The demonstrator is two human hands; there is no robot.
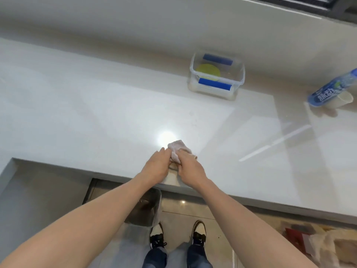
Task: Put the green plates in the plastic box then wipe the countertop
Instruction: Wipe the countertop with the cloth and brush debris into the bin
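A clear plastic box [239,75] with blue clip handles stands at the back of the white countertop [96,113], against the wall. A green plate [208,71] lies inside it. Near the counter's front edge, both of my hands press on a crumpled pale cloth [176,147]. My left hand [157,164] holds its left side and my right hand [190,165] grips its right side. Most of the cloth is hidden under my fingers.
A blue-labelled bottle [332,88] and a small paper cup [345,99] stand at the far right of the counter. Below the counter edge sits a bin [156,202] on the floor, close to my shoes. Bags lie on the floor at bottom right [318,242].
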